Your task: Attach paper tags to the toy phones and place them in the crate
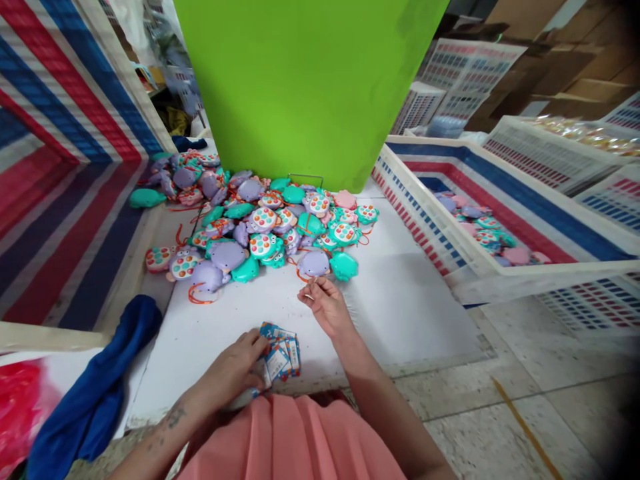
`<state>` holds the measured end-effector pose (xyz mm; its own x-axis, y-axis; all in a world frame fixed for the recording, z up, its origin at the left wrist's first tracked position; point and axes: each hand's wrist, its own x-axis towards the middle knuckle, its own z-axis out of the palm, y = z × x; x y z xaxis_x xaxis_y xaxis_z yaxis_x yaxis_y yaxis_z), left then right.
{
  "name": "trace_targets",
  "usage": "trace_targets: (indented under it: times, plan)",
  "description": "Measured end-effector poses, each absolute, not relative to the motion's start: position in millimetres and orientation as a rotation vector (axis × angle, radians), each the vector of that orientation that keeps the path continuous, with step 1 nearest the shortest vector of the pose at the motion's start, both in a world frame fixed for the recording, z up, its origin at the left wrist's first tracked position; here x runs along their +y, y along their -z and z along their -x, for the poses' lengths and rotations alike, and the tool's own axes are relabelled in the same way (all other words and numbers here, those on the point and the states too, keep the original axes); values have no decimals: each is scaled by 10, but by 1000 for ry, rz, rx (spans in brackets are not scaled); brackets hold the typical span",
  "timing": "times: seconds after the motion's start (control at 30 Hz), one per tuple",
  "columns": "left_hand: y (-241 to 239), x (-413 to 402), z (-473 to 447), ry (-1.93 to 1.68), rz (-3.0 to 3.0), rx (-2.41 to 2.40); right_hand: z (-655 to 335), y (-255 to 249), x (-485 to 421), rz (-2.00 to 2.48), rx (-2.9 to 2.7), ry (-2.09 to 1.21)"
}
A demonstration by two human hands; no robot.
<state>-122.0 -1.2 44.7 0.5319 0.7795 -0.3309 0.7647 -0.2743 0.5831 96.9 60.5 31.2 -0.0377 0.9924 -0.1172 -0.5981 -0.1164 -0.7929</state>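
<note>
Green panel stands behind heaped toys; left fingers touch cards, right fingers curl, both grips unclear.

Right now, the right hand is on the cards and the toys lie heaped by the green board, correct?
Not the right hand: the head view shows the left hand on the cards. The toys do lie heaped by the green board.

We note blue printed cards with pale labels, overlapping in a loose fan, flat on the desk, partly under our left hand. Beyond, we find purple, teal and pink toys heaped unevenly, some dotted panels upward, orange cords trailing.
</note>
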Motion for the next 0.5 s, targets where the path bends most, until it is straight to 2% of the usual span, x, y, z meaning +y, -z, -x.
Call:
trace_targets:
  times: [0.5]
  plan:
    - [-346, 361, 1329, -395, -1436, 1286, -894, -200, 512, 953, -808, -1596]
